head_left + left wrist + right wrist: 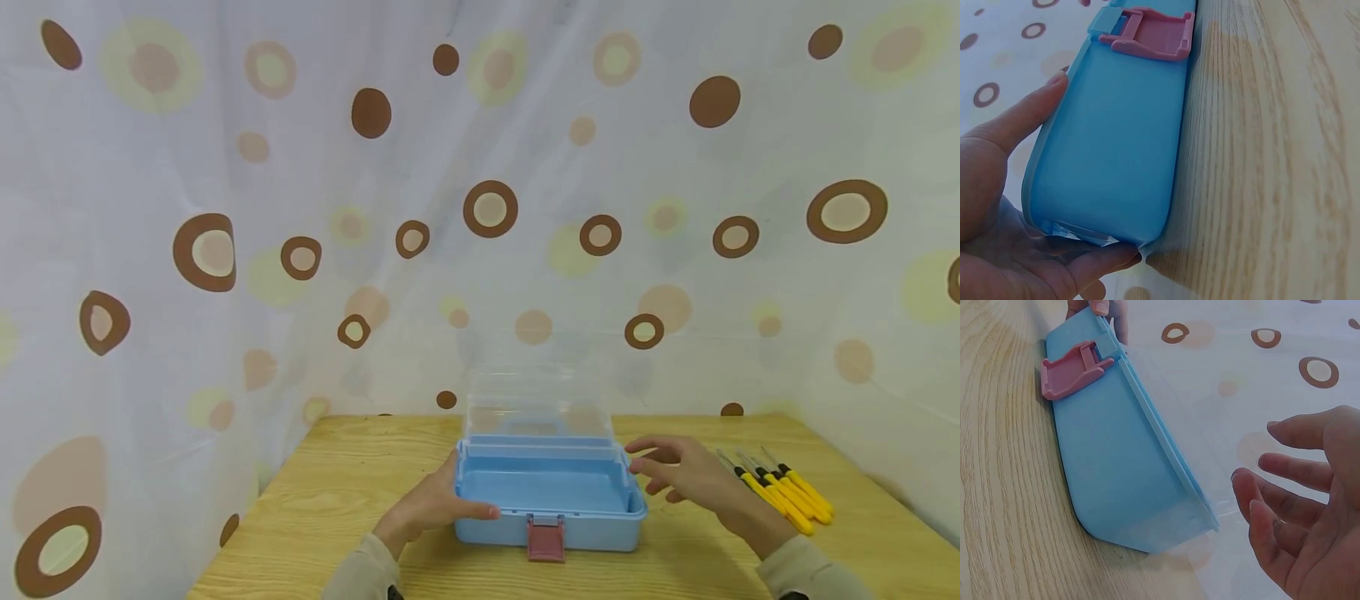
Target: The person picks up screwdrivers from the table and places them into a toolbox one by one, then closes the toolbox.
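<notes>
A light blue plastic storage box [551,529] sits on the table with its clear lid [536,408] raised at the back and its pink latch [546,542] hanging down in front. The inside shows no contents. My left hand [431,504] grips the box's left end, thumb on the front rim and fingers along the side; the left wrist view shows this hand [1016,206] around the corner. By the right end, my right hand [686,475] is held up with loosely bent fingers. In the right wrist view that hand [1310,512] holds nothing and stands apart from the box.
Several screwdrivers [795,492] with yellow and black handles lie side by side on the wooden table [360,467], right of my right hand. A white curtain [420,167] with brown and yellow circles hangs behind the table and at both sides.
</notes>
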### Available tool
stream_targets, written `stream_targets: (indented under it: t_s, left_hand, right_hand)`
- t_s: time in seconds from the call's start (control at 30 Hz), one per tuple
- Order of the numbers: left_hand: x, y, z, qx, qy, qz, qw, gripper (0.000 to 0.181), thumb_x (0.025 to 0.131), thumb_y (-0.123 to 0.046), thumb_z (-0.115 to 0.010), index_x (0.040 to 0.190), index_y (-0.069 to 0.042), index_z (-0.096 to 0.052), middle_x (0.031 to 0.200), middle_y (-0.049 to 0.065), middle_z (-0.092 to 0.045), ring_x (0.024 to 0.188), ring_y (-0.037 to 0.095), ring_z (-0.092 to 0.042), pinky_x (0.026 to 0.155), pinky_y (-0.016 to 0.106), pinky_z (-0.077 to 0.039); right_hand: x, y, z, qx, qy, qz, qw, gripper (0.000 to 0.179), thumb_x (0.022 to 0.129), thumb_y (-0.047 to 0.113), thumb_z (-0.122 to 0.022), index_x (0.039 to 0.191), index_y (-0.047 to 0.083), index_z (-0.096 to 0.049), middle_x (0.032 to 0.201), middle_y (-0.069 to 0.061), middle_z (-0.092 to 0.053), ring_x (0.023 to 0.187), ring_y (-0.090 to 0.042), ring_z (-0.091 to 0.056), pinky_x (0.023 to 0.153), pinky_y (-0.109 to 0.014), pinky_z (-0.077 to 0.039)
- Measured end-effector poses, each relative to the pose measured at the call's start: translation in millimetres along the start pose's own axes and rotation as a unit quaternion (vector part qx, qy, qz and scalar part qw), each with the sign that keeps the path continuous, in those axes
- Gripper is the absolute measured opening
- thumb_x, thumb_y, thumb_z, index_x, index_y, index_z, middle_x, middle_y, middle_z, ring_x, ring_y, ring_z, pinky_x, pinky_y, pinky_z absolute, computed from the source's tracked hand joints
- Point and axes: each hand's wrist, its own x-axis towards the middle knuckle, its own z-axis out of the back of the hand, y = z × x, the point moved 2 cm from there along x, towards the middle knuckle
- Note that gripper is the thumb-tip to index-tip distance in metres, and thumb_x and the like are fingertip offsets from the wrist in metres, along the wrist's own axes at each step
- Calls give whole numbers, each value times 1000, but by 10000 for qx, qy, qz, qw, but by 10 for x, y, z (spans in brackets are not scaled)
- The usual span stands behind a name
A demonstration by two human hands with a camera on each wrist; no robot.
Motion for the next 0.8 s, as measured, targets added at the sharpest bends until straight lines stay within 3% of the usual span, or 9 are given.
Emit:
stream_targets:
  t_s: [0.2, 0.5, 0.67, 0.8]
  left_hand:
    - [2, -4, 7, -54, 37, -65, 10000, 125, 82, -37, -90, 167, -13, -1, 162, 22, -32, 138, 45, -42, 108, 68, -35]
    - [1, 19, 12, -30, -28, 103, 9999, 126, 83, -38, -89, 167, -9, 1, 167, 23, -21, 145, 47, -33, 110, 70, -30]
    - [12, 6, 6, -96, -11, 48, 9999, 126, 82, -37, -90, 167, -12, -1, 163, 21, -31, 137, 43, -44, 109, 67, -34]
    - [14, 0, -6, -125, 16, 24, 9999, 125, 82, -35, -90, 167, -13, -2, 160, 20, -36, 132, 40, -49, 108, 66, -36]
  right_hand:
    - [-59, -37, 107, -136, -268, -77, 9995, 54, 103, 39, -66, 142, 4, -59, 127, -15, -67, 99, -26, -66, 77, -44, -56]
    - [-147, -154, 321, -267, -517, -108, 9983, 57, 103, 41, -66, 143, 2, -56, 126, -13, -67, 105, -28, -63, 80, -45, -56]
    - [-204, -216, 433, -486, -654, -105, 9966, 59, 102, 41, -66, 144, 0, -55, 124, -13, -68, 103, -27, -63, 75, -41, -56]
    - [-234, -274, 519, -589, -678, -101, 9959, 60, 104, 41, -64, 145, -2, -53, 127, -18, -66, 107, -30, -64, 78, -45, -57]
